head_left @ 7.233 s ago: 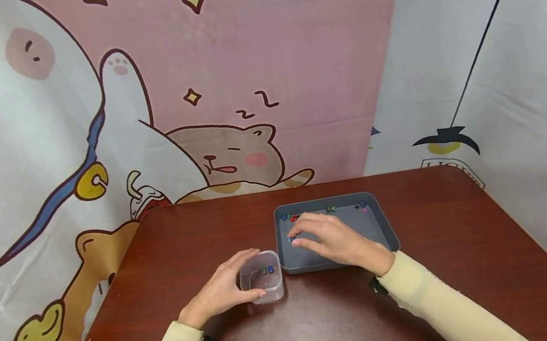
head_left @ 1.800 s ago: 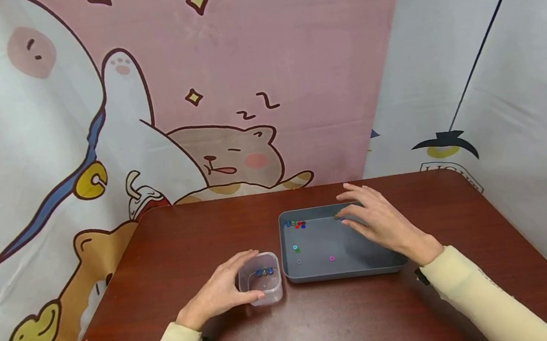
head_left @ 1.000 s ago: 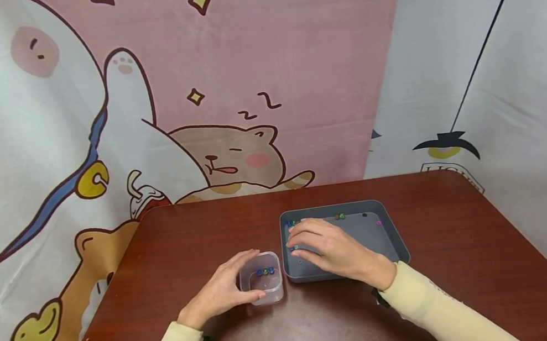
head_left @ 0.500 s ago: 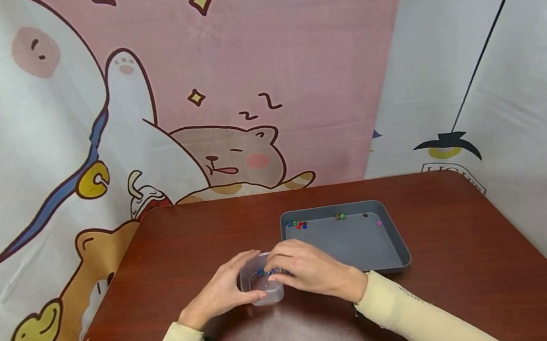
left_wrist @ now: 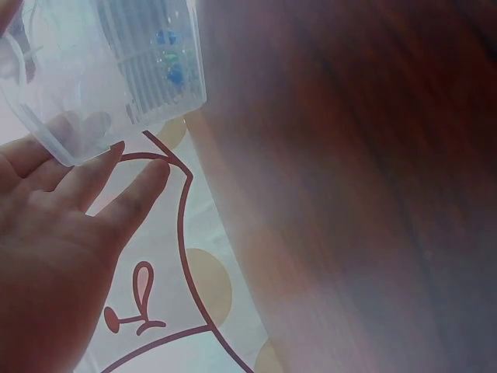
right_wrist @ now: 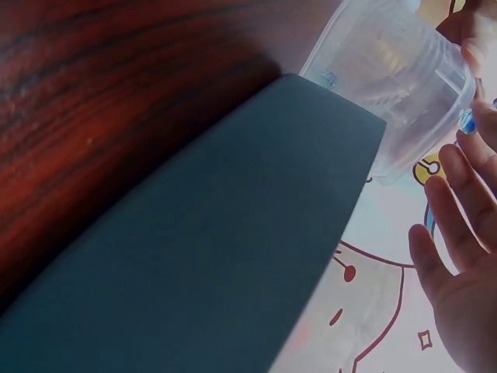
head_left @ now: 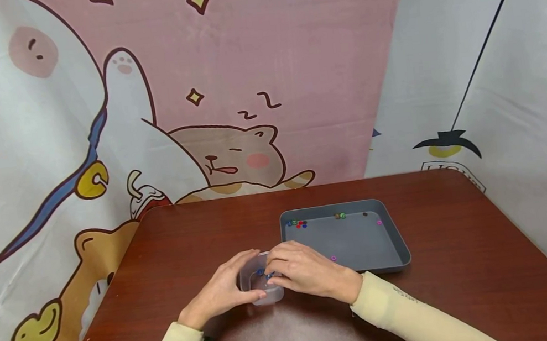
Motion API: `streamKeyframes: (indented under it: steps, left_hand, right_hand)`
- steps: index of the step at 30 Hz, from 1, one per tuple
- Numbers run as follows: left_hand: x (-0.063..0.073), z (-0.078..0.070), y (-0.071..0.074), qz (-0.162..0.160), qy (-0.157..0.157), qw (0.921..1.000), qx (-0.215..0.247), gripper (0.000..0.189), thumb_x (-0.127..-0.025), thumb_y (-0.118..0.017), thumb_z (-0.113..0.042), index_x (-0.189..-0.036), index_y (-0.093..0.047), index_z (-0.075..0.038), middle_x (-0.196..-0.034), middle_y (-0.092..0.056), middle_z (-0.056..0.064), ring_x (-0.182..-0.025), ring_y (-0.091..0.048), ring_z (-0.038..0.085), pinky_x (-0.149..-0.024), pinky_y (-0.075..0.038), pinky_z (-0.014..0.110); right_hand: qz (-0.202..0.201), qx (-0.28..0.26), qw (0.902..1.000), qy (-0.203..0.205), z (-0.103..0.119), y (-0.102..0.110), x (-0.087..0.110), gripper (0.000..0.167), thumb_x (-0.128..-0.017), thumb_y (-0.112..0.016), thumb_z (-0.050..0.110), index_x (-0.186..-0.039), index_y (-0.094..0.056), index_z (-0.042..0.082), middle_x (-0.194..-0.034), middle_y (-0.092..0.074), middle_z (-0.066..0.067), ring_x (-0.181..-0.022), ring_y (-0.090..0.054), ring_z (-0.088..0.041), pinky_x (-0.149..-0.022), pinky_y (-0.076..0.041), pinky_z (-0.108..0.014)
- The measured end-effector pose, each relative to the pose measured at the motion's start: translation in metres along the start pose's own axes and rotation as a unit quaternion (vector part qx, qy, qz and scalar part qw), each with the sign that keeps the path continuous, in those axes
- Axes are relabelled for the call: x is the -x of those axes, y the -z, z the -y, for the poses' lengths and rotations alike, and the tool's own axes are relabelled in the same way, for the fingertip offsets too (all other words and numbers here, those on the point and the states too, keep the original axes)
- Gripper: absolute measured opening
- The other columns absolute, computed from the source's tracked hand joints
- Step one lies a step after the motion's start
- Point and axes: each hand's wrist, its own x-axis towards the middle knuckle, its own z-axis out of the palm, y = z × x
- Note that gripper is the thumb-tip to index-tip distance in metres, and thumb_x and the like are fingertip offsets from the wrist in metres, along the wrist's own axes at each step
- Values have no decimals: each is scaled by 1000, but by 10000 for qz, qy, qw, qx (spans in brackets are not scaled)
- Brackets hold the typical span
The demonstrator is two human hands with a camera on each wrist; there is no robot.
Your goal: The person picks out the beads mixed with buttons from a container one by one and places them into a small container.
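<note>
My left hand holds a small clear plastic container from its left side, thumb at the near side and fingers at the far side. Blue and green glassy beads show through the container wall in the left wrist view. Over the container's right rim, my right hand pinches a blue bead between thumb and index finger. Its other fingers are spread loosely in the right wrist view. Directly right of the container is a shallow grey tray, partly covered by the right hand.
Along the tray's back lie several small red, blue and dark beads at the left, and brown and green beads farther right. Pink rings lie inside too. The brown wooden table meets a cartoon-printed cloth behind.
The right hand has gone from the tray's far right, to its left part, then left to the container. The container has gained a bead since the oldest frame. The left hand stays put.
</note>
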Motion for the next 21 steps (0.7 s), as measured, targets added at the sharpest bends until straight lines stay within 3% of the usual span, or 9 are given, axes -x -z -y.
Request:
streamKeyframes:
  steps: [9, 15, 21]
  left_hand:
    - [-1, 0, -1, 20, 27, 10000, -56, 89, -82, -86, -49, -152, -50, -9, -154, -50, 9, -139, -51, 27, -109, -45, 54]
    - [-1, 0, -1, 33, 52, 10000, -71, 90, -81, -86, -49, -153, -50, -8, -154, -50, 12, -140, -50, 30, -109, -44, 55]
    - [0, 0, 0, -89, -52, 9998, -195, 90, -80, -87, -50, -151, -52, -9, -152, -53, 12, -137, -53, 31, -107, -46, 55]
  right_hand:
    - [170, 102, 9995, -240, 1, 2, 2, 20, -94, -79, 30, -109, -76, 17, -122, -70, 0, -127, -59, -21, -106, -47, -42]
    - [133, 210, 9987, -452, -3, 16, 9, 28, -95, -78, 32, -118, -75, 17, -136, -66, -2, -136, -55, -24, -112, -43, -48]
    - [58, 316, 9969, -713, -23, 39, 30, 41, -94, -78, 30, -130, -71, 12, -144, -62, -6, -139, -53, -26, -114, -39, -53]
